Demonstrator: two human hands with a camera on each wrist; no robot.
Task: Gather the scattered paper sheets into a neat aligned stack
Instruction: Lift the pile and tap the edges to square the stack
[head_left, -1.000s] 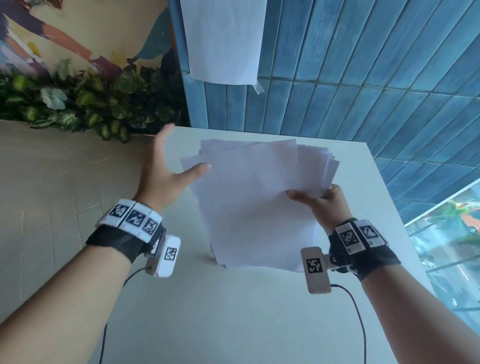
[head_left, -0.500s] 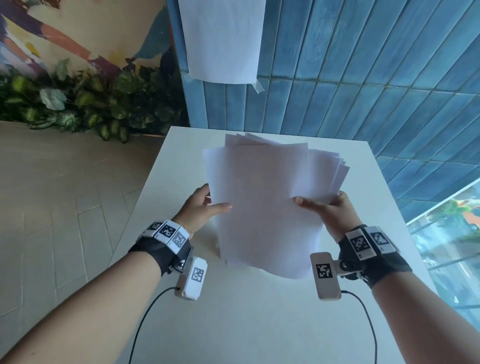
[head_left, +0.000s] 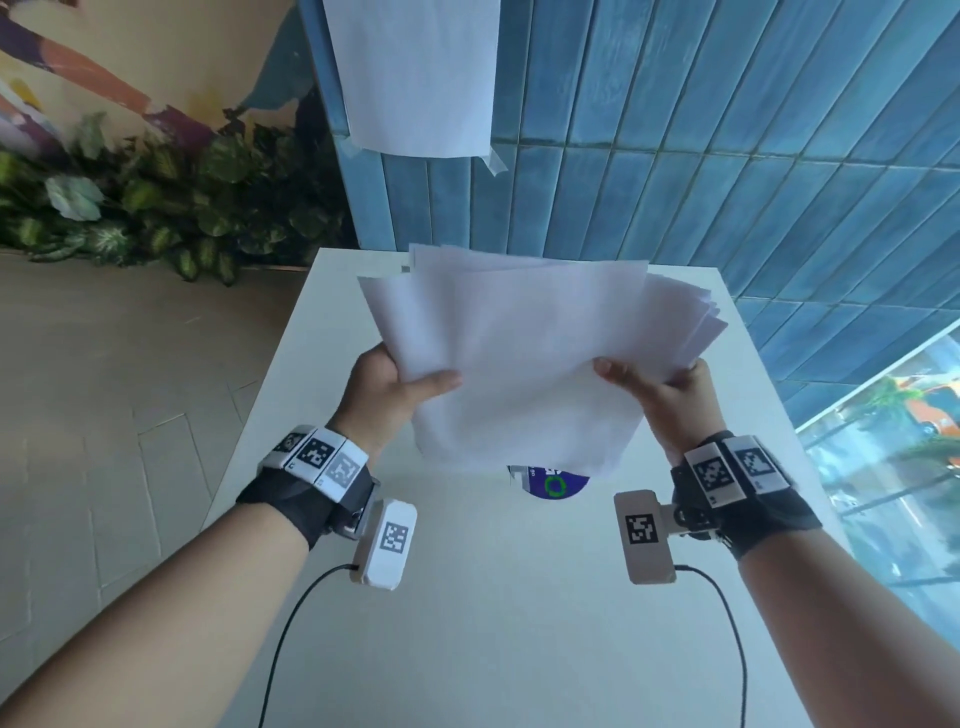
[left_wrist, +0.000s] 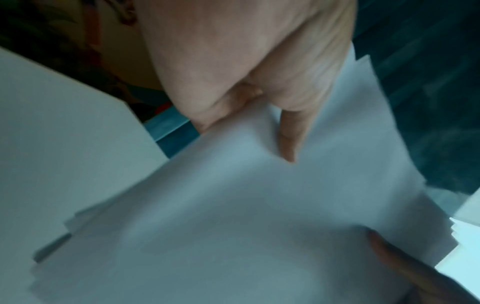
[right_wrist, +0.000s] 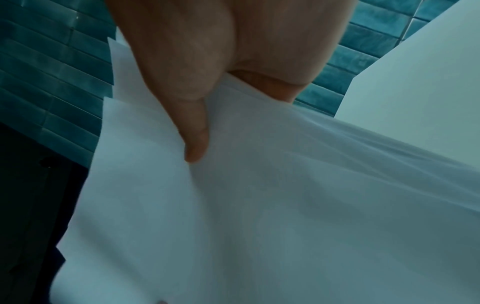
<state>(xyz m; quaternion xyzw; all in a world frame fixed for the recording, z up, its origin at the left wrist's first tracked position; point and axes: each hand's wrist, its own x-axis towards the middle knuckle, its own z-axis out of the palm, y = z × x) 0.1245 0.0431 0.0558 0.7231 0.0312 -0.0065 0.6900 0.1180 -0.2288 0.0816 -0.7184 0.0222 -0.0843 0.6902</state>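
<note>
A loose bundle of white paper sheets (head_left: 524, 358) hangs in the air above the white table (head_left: 467, 597), its edges fanned out and uneven at the top and right. My left hand (head_left: 395, 384) grips the bundle's left side, thumb on the front sheet. My right hand (head_left: 670, 387) grips the right side the same way. In the left wrist view the left thumb presses on the sheets (left_wrist: 246, 216). The right wrist view has the right thumb pinching the sheets (right_wrist: 285, 205) against the fingers behind.
A round blue sticker (head_left: 556, 483) on the table peeks out under the bundle's lower edge. A white sheet (head_left: 415, 73) is taped to the blue tiled wall (head_left: 727, 156) behind the table. Leafy plants (head_left: 156, 208) line the wall at left above the tiled floor.
My left hand came in from open air at the left and took hold of the bundle's left side. The bundle rose off the table and now shows the blue sticker beneath.
</note>
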